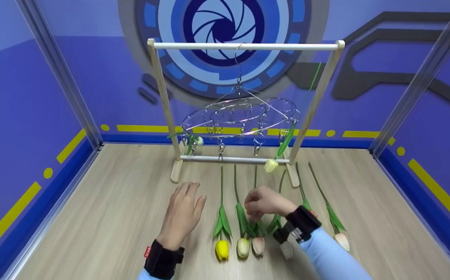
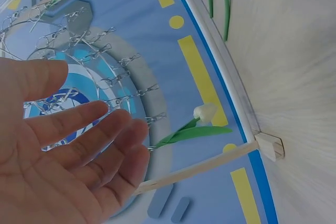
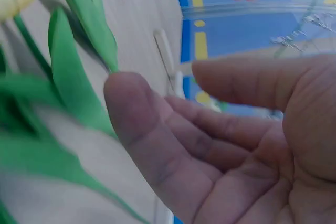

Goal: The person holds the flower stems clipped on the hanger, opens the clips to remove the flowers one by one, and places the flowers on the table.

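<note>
In the head view my left hand (image 1: 182, 216) hovers over the table left of the tulips, fingers extended; the left wrist view shows its palm bare. My right hand (image 1: 265, 202) is above the stems and leaves of the row, fingers loosely bent. Thumb and forefinger stand apart with nothing between them in the right wrist view. Beneath and beside it lie a pink tulip (image 1: 258, 247), a cream tulip (image 1: 243, 247) and a yellow tulip (image 1: 222, 249). A white tulip (image 1: 287, 250) lies partly behind the wristband, a pale pink tulip (image 1: 342, 242) farther right.
A wooden rack (image 1: 244, 46) carries a round metal clip hanger (image 1: 240, 116) with dangling clips. From its right side hangs a pale yellow tulip (image 1: 271, 165) head down; a white tulip (image 2: 205, 112) hangs at its left. Blue panels (image 1: 11, 116) enclose the table.
</note>
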A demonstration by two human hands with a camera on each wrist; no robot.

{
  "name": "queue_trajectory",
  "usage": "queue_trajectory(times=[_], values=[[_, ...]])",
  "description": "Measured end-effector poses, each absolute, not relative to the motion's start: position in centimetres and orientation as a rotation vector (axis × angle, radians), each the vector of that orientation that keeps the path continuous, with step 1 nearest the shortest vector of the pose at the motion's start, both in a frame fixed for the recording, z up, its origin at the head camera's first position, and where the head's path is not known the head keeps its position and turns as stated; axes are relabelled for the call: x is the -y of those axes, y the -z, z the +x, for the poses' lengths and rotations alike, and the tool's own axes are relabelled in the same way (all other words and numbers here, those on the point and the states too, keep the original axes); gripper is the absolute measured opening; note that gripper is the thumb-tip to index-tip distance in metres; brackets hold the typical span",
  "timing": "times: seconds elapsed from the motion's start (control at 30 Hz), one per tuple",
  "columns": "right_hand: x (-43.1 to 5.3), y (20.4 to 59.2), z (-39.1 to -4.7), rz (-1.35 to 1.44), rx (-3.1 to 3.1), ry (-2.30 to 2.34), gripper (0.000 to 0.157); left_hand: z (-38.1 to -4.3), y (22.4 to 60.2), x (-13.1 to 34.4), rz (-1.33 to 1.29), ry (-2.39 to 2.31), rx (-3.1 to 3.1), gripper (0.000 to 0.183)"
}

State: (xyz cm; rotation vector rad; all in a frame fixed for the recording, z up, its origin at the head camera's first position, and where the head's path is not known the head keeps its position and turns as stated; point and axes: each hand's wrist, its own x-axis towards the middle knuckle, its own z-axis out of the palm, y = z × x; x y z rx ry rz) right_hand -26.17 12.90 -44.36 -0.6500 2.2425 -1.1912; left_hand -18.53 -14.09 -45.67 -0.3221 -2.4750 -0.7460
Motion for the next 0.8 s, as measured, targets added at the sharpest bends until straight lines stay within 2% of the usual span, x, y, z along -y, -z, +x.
queue_trajectory(times=[0.5,0.8], values=[[-19.9,40.2,-27.0,-0.752,-2.367,1.131,0.027,-17.6,43.2,11.8,-0.452,0.876,2.449,0.031],[-22.5,38.1,-27.3,-0.743,-2.480,1.249,0.027,-17.6,42.6,10.2,-0.539,0.966,2.287,0.020]])
